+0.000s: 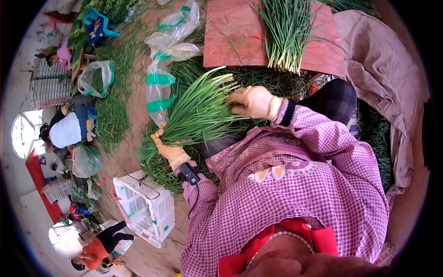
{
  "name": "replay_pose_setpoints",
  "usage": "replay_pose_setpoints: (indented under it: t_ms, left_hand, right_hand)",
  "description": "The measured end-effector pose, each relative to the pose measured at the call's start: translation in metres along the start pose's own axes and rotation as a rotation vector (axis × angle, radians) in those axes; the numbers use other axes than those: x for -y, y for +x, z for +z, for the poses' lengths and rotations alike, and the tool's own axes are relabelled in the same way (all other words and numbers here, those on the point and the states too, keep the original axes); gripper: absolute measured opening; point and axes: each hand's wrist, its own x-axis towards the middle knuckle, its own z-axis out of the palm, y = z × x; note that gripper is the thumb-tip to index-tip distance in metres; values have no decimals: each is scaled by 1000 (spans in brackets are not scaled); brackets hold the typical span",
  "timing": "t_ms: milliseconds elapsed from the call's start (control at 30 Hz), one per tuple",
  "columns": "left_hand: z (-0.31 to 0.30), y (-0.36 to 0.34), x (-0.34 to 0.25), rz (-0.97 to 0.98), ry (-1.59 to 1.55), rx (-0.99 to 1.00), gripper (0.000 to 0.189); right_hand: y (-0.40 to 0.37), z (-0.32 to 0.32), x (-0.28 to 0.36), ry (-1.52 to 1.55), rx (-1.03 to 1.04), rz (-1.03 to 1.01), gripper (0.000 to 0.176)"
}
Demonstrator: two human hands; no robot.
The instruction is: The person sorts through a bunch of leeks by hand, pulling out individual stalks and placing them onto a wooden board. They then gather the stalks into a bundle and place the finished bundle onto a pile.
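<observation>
A bundle of long green leafy stalks (198, 108) lies across my lap, its pale ends toward the upper right. My left hand (170, 150), in a light glove, is wrapped round the leafy end at the lower left. Beside the pale-end side, my right hand (253, 102), gloved too, is blurred by motion; its fingers point at the stalks, and whether they touch them is unclear. Another bunch of green stalks (288, 34) rests on a reddish board (235, 39) in front of me, over a red tie.
Loose greens (110, 106) cover the floor on the left. Clear plastic bags with green tape (159, 87) lie beside the bundle. A white crate (147, 210) stands at lower left. A grey-brown cloth (376, 60) is at right. Several people are farther left.
</observation>
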Motion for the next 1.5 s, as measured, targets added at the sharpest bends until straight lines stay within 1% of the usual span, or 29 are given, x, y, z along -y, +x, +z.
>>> replay_pose_setpoints:
  t_ms: [33,67,100,167,300,333,367,433,467,500,567,600,633,667,733,767,833,900,967,1033,1067,1100,1167,1200,1233,1300,1367,1433,1500]
  left_hand:
    - [3,-2,2,56,65,-72,23]
    - [5,-3,3,113,131,-144,22]
    - [3,-2,2,112,133,-142,22]
    - [-8,-5,-3,52,135,-44,19]
    - [-19,-5,-6,-40,11,-20,17]
    - [-20,-5,-5,-18,37,-30,17]
    - [-21,-4,-4,4,62,-40,17]
    - [-21,-3,-2,3,83,-29,17]
    - [-21,-3,-1,8,104,-23,17]
    - [-20,-3,0,7,103,-22,17]
    - [-19,-4,3,4,77,-45,19]
    - [-18,-4,3,-1,80,-45,19]
    - [-16,-4,3,8,109,-100,21]
    - [-15,-4,3,19,140,-154,22]
    - [-16,-4,1,20,115,-144,24]
    - [-17,-4,0,23,86,-132,25]
    - [-18,-3,0,44,91,-133,26]
    - [-19,-4,0,61,91,-135,26]
    - [-19,-6,-1,-1,105,-23,24]
    - [-19,-4,1,-2,96,-57,24]
    - [-19,-3,2,2,87,-90,23]
    - [-19,-3,3,2,87,-89,23]
    - [-20,-4,5,2,179,-109,22]
    - [-21,-5,5,2,182,-109,22]
    - [-22,-4,5,28,205,-129,22]
    - [-20,-5,6,60,228,-149,22]
    - [-17,-8,6,102,300,-217,24]
    - [-9,-10,11,122,311,-216,24]
    - [-16,-7,8,50,189,-122,24]
  right_hand:
    - [-1,14,-2,-138,-29,-72,28]
    - [-7,25,-2,-120,168,49,26]
    - [-11,31,3,-100,365,170,24]
    - [-24,32,5,-33,578,56,25]
    - [-40,32,-20,-161,644,157,23]
    - [-35,24,-26,-176,544,180,23]
    - [-35,11,-30,-287,694,352,23]
    - [-39,14,-56,-144,469,396,24]
    - [-40,17,-68,25,388,326,39]
    - [-42,28,-70,24,386,327,39]
    - [-42,51,-69,320,-90,160,62]
    - [-27,33,-51,747,339,642,74]
    - [-22,38,-43,959,231,668,60]
    - [-22,40,-43,976,263,721,54]
    - [-22,34,-36,945,290,823,36]
    - [-22,34,-42,837,312,819,31]
    - [-23,31,-54,796,170,834,25]
    - [-25,20,-67,907,111,874,25]
    - [-29,10,-74,828,270,881,24]
    - [-34,23,-81,860,256,817,26]
    - [-36,29,-85,890,245,748,33]
    - [-32,31,-79,893,256,712,56]
    - [-21,20,-48,928,330,844,66]
    - [-16,27,-40,979,293,735,57]
    - [-11,39,-44,1056,318,727,44]
    - [-12,48,-47,1146,258,755,31]
    - [-11,37,-52,930,337,735,28]
    - [-12,36,-52,881,279,722,27]
    - [-13,31,-55,828,336,737,29]
